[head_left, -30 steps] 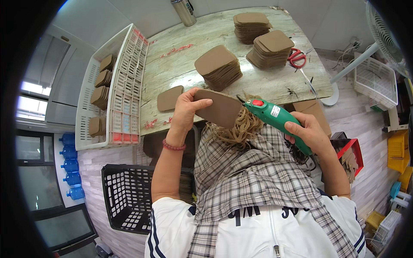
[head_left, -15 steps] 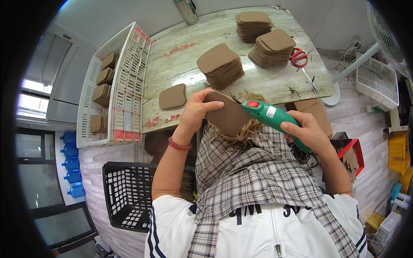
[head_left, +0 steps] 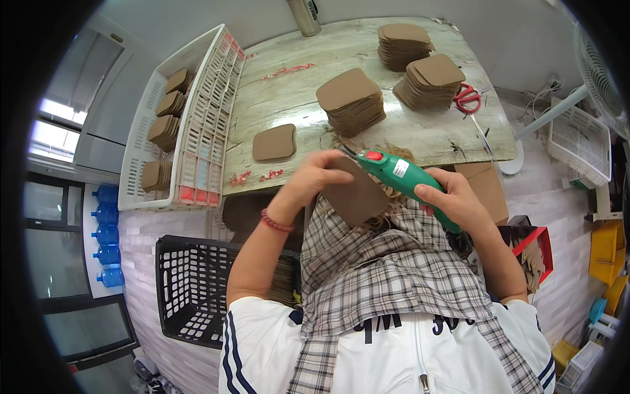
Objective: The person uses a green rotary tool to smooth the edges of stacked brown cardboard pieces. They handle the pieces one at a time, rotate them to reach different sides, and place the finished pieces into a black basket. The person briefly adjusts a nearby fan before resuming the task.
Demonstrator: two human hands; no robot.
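A flat brown rounded piece [head_left: 359, 196] hangs over my lap, pinched along its upper left by my left hand [head_left: 320, 176]. In my right hand [head_left: 459, 197] is a green handheld electric cutter [head_left: 403, 172] with a red button. Its dark tip lies at the piece's upper edge, close to my left fingers; whether it touches cannot be made out. Straw-coloured trimmings [head_left: 388, 152] gather behind the piece and on my checked apron [head_left: 387, 276]. On the table past my hands lies a single brown piece [head_left: 274, 142], with a tall stack of brown pieces [head_left: 350, 102] to its right.
Two further stacks [head_left: 430, 80] and red-handled scissors [head_left: 468, 102] occupy the table's [head_left: 262, 102] right side. A white crate [head_left: 209, 131] with brown stacks stands at left, a black crate [head_left: 197, 289] below it. Right are a fan [head_left: 598, 79] and a red box [head_left: 537, 253].
The brown piece has turned and shifted slightly right and down in my left hand. The cutter's tip has moved left along its upper edge. The whole view has shifted a little.
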